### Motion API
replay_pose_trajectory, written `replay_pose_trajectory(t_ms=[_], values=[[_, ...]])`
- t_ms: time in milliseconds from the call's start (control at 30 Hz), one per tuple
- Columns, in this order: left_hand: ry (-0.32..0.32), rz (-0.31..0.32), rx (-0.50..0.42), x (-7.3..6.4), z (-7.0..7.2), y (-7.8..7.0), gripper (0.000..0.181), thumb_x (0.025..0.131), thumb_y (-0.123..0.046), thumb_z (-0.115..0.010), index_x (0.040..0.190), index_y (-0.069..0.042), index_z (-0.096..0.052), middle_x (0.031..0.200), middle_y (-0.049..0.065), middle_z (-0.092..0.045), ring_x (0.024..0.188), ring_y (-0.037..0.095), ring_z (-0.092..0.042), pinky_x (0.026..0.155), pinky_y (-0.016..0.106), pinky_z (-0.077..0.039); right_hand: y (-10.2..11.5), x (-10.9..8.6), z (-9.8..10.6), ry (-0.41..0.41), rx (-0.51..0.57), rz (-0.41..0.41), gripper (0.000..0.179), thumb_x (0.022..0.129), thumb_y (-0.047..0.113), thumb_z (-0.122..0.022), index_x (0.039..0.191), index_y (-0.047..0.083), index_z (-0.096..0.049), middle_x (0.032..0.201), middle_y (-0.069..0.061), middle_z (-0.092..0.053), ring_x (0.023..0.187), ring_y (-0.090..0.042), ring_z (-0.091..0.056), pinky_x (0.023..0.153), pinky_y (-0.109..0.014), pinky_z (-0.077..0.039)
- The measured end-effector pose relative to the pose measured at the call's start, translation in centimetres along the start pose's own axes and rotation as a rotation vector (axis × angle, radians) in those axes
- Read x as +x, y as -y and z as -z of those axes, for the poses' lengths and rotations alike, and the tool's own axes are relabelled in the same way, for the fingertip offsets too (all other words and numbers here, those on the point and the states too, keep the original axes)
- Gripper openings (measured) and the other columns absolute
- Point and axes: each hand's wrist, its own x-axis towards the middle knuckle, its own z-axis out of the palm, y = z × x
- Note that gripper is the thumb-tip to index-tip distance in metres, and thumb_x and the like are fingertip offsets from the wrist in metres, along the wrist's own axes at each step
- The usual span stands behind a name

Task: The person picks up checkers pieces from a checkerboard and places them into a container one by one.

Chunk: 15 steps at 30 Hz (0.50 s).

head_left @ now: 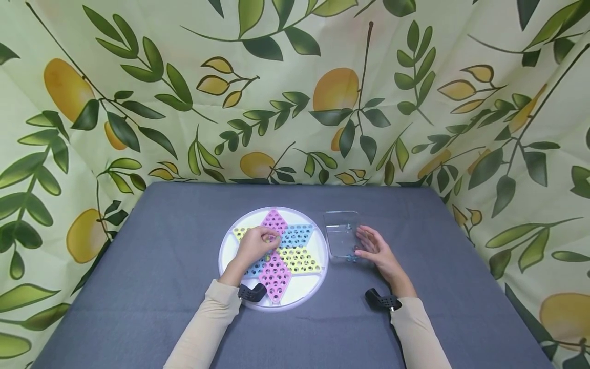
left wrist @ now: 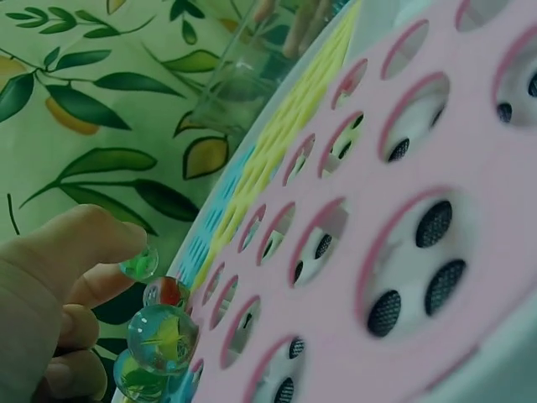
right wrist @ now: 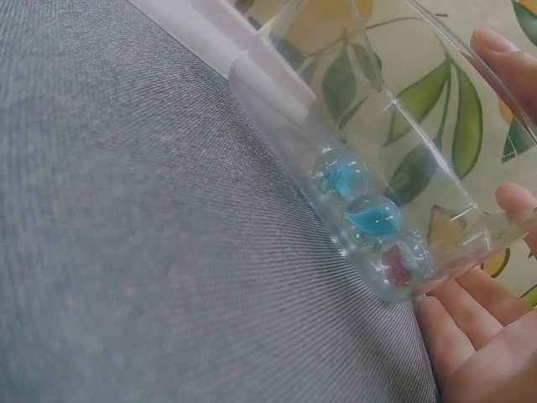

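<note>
A round white Chinese checkers board (head_left: 301,292) carries a star of pink, yellow and blue holed sections. Over its left middle, my left hand (head_left: 255,245) pinches a green marble (left wrist: 140,262) between thumb and index finger. Just below that marble, several others sit on the board, among them a red one (left wrist: 166,292) and a yellow-green one (left wrist: 163,337). To the board's right stands a clear container (head_left: 338,245). My right hand (head_left: 380,256) holds it at its right side. Blue marbles (right wrist: 373,217) and a reddish one (right wrist: 401,262) gather in one corner of it.
A dark grey cloth (head_left: 152,246) covers the table. Behind and on both sides hangs a curtain (head_left: 286,123) printed with leaves and fruit. Black camera mounts (head_left: 252,293) sit on both wrists, and the container stands close beside the board's right rim.
</note>
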Motion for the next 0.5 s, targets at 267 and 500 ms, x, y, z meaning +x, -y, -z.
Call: replay_pose_trajectory(t_ms=[267, 500], values=[[0.031, 0.015, -0.082, -0.1, 0.3, -0.3, 0.017, 0.081, -0.023, -0.075, 0.093, -0.011, -0.076, 0.059, -0.006, -0.041, 0.059, 0.01, -0.038, 0.058, 0.02, -0.031, 0.0, 0.0, -0.1, -0.001, 0.0, 0.001, 0.08, 0.081, 0.001, -0.071, 0.147, -0.001, -0.025, 0.155, -0.028, -0.026, 0.125, 0.011, -0.042, 0.101, -0.004, -0.036], [0.022, -0.029, -0.145, -0.1, 1.0, -1.5, 0.016, 0.082, -0.021, -0.075, 0.091, -0.009, -0.075, 0.062, -0.001, -0.052, 0.061, 0.009, -0.045, 0.064, 0.02, -0.035, 0.1, 0.0, -0.1, -0.006, 0.031, 0.01, 0.082, 0.08, 0.0, -0.072, 0.146, -0.004, -0.024, 0.154, -0.03, -0.025, 0.121, 0.015, -0.043, 0.099, -0.004, -0.037]])
